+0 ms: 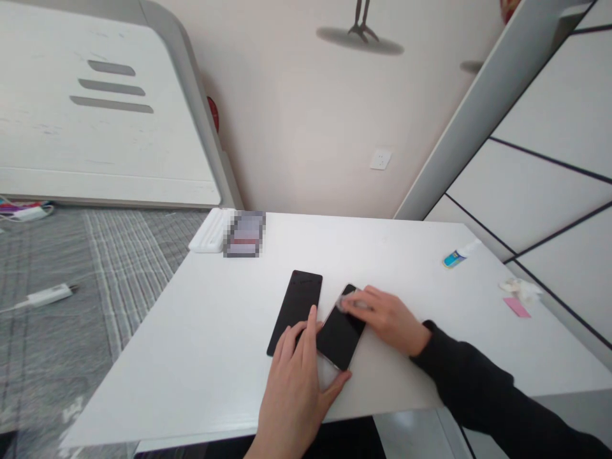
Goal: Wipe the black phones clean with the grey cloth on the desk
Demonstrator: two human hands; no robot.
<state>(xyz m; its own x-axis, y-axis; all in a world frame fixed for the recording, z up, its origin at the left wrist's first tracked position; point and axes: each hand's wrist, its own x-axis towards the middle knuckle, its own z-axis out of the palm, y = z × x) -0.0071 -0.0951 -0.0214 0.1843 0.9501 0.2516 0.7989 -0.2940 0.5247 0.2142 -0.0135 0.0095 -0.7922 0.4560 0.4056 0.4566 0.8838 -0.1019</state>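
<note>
Two smartphones lie face up side by side on the white table. The right smartphone is tilted and has a dark screen with a pale rim. My left hand steadies it, index finger along its left edge and thumb at its lower right corner. With its fingers pinched together, my right hand presses a small pale wad, perhaps a wipe, on the upper part of that screen. Black and flat, the left smartphone lies beside my left fingers, which partly cover its lower right side.
A white case and a pixelated box stand at the table's far left corner. On the right are a small bottle with a blue label, crumpled tissue and a pink slip. A white plug-ended device lies on grey bedding.
</note>
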